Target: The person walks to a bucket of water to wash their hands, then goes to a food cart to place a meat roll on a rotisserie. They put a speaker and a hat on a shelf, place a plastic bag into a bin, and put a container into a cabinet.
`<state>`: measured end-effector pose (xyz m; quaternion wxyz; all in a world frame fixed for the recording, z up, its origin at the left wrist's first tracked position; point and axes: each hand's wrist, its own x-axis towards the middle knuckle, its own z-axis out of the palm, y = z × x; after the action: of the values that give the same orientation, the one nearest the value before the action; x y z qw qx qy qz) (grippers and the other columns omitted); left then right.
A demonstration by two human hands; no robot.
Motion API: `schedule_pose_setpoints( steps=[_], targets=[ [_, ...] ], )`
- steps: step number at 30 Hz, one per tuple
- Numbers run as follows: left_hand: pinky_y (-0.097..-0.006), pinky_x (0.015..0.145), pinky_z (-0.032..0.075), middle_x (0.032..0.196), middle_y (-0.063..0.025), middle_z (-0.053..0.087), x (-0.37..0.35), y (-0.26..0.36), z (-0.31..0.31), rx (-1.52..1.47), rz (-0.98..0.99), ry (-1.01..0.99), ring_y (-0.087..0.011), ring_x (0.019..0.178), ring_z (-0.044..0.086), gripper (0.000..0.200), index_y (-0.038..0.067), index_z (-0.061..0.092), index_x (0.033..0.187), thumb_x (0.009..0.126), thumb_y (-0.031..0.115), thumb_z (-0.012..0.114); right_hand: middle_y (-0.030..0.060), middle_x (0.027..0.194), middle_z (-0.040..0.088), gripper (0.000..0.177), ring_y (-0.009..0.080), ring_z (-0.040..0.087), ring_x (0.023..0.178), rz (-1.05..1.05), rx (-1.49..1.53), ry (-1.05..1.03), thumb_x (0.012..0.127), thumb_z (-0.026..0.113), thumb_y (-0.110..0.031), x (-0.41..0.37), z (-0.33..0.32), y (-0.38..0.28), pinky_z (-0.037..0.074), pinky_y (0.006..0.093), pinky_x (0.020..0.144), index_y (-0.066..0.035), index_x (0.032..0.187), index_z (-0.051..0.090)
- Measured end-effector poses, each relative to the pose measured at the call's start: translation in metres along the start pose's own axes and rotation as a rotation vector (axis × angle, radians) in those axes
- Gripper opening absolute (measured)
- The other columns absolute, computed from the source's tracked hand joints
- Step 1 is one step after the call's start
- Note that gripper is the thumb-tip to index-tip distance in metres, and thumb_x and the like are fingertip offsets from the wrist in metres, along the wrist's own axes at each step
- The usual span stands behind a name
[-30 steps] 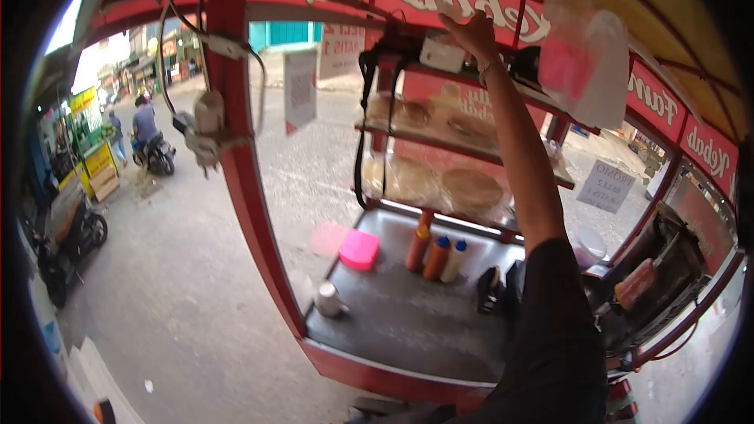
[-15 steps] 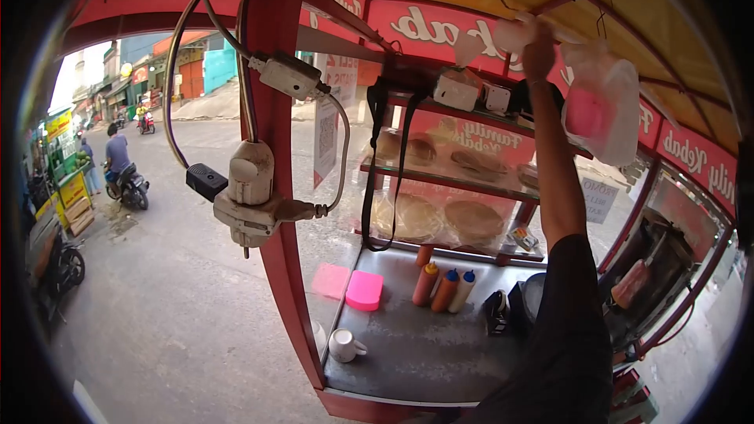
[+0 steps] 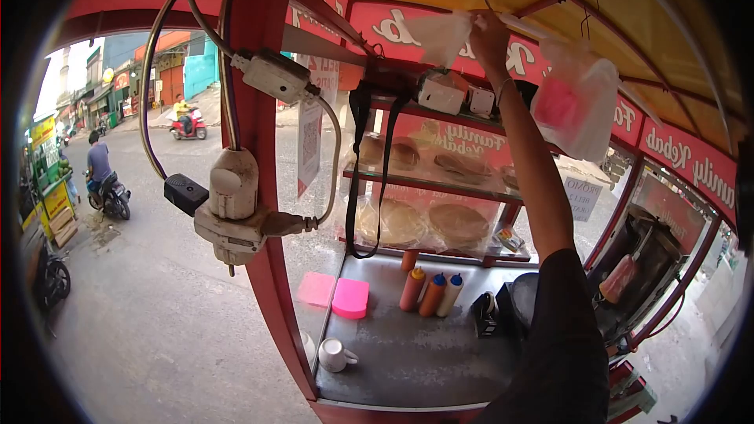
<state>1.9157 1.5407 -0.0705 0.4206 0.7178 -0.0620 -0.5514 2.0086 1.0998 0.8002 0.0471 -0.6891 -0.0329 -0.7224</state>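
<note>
My right hand (image 3: 488, 38) is raised high under the stall's yellow roof, its fingers closed on a thin translucent plastic bag (image 3: 438, 35). The bag spreads out to the left of the fingers, in front of the red sign. Just right of my forearm hangs a bundle of white plastic bags (image 3: 585, 106) with something pink showing through. Below the hand, small white boxes (image 3: 440, 94) sit on the top shelf. My left hand is out of view.
Glass shelves hold packs of round flatbread (image 3: 459, 224). On the metal counter (image 3: 393, 353) stand several sauce bottles (image 3: 432, 295), a pink box (image 3: 350, 298) and a white mug (image 3: 335, 355). A power adapter (image 3: 229, 220) hangs by the red post (image 3: 271, 283). Motorbikes pass outside.
My right hand has moved left with the plastic bag, which now spreads wider. The view has shifted slightly. A red motorbike on the street has come closer.
</note>
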Motion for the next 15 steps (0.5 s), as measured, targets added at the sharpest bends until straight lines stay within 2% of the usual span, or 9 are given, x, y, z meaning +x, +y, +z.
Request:
schedule_pose_setpoints(
  steps=[2, 4, 6, 8, 9, 10, 11, 14, 15],
  targets=[
    [-0.0353, 0.068, 0.052, 0.086, -0.0122, 0.063, -0.010, 0.000, 0.006, -0.002, -0.008, -0.034, -0.0208, 0.080, 0.064, 0.041, 0.001, 0.056, 0.105, 0.087, 0.037, 0.057, 0.0155, 0.085, 0.064, 0.013, 0.0309, 0.063, 0.084, -0.063, -0.020, 0.346, 0.080, 0.056, -0.005, 0.002, -0.015, -0.008, 0.049, 0.0385, 0.073, -0.002, 0.092, 0.060],
    [-0.0352, 0.068, 0.052, 0.087, -0.0120, 0.063, -0.024, 0.001, 0.016, -0.012, -0.010, -0.087, -0.0207, 0.080, 0.064, 0.041, 0.001, 0.055, 0.106, 0.087, 0.037, 0.057, 0.0067, 0.091, 0.062, 0.016, 0.0164, 0.060, 0.084, -0.094, 0.192, 0.385, 0.084, 0.054, -0.007, 0.004, -0.041, -0.021, 0.047, 0.0300, 0.076, -0.002, 0.098, 0.060],
    [-0.0352, 0.068, 0.052, 0.087, -0.0118, 0.063, -0.044, 0.009, 0.028, -0.015, 0.004, -0.161, -0.0206, 0.081, 0.064, 0.041, 0.002, 0.055, 0.107, 0.087, 0.038, 0.056, 0.0032, 0.096, 0.059, 0.019, 0.0158, 0.057, 0.087, 0.206, 0.710, 0.235, 0.086, 0.054, -0.008, -0.024, -0.084, -0.090, 0.046, 0.0309, 0.080, -0.003, 0.104, 0.058],
    [-0.0352, 0.068, 0.052, 0.087, -0.0117, 0.063, -0.070, 0.027, 0.044, -0.003, 0.046, -0.272, -0.0204, 0.081, 0.064, 0.041, 0.002, 0.055, 0.107, 0.087, 0.039, 0.056, 0.0070, 0.101, 0.059, 0.024, 0.0187, 0.056, 0.094, 0.337, 1.233, -0.126, 0.085, 0.048, -0.004, -0.060, -0.132, -0.104, 0.044, 0.0338, 0.084, -0.002, 0.108, 0.054],
    [-0.0352, 0.069, 0.052, 0.088, -0.0116, 0.063, -0.082, 0.042, 0.050, 0.016, 0.094, -0.329, -0.0204, 0.082, 0.063, 0.042, 0.003, 0.054, 0.108, 0.087, 0.039, 0.056, 0.0092, 0.106, 0.059, 0.027, 0.0202, 0.056, 0.099, 0.456, 1.452, -0.263, 0.086, 0.046, -0.003, -0.081, -0.157, -0.119, 0.043, 0.0352, 0.088, -0.002, 0.112, 0.051],
    [-0.0352, 0.069, 0.052, 0.088, -0.0115, 0.063, -0.099, 0.062, 0.058, 0.048, 0.155, -0.374, -0.0203, 0.082, 0.063, 0.042, 0.003, 0.054, 0.108, 0.088, 0.039, 0.056, 0.0121, 0.114, 0.057, 0.034, 0.0219, 0.054, 0.108, 0.614, 1.641, -0.315, 0.087, 0.045, -0.006, -0.110, -0.185, -0.146, 0.041, 0.0364, 0.095, -0.001, 0.121, 0.048],
    [-0.0352, 0.073, 0.051, 0.091, -0.0123, 0.063, -0.111, 0.089, 0.064, 0.111, 0.316, -0.389, -0.0209, 0.086, 0.063, 0.041, 0.001, 0.055, 0.109, 0.088, 0.036, 0.056, 0.0121, 0.113, 0.057, 0.034, 0.0219, 0.054, 0.107, 0.646, 1.716, -0.324, 0.087, 0.045, -0.006, -0.132, -0.207, -0.165, 0.041, 0.0363, 0.094, -0.001, 0.120, 0.048],
    [-0.0350, 0.086, 0.048, 0.101, -0.0149, 0.065, -0.196, 0.223, 0.086, 0.294, 0.907, -0.420, -0.0227, 0.098, 0.062, 0.039, -0.004, 0.055, 0.113, 0.088, 0.026, 0.057, 0.0118, 0.112, 0.057, 0.031, 0.0221, 0.054, 0.106, 0.557, 1.750, -0.289, 0.087, 0.046, -0.007, -0.176, -0.264, -0.217, 0.042, 0.0360, 0.092, -0.002, 0.118, 0.048],
    [-0.0350, 0.098, 0.038, 0.117, -0.0130, 0.058, -0.251, 0.273, 0.089, 0.218, 1.005, -0.476, -0.0229, 0.115, 0.052, 0.042, 0.001, 0.048, 0.125, 0.092, 0.026, 0.053, 0.0117, 0.111, 0.057, 0.031, 0.0222, 0.054, 0.105, 0.500, 1.745, -0.274, 0.087, 0.046, -0.007, -0.187, -0.283, -0.234, 0.042, 0.0359, 0.092, -0.002, 0.118, 0.049]
  ],
)
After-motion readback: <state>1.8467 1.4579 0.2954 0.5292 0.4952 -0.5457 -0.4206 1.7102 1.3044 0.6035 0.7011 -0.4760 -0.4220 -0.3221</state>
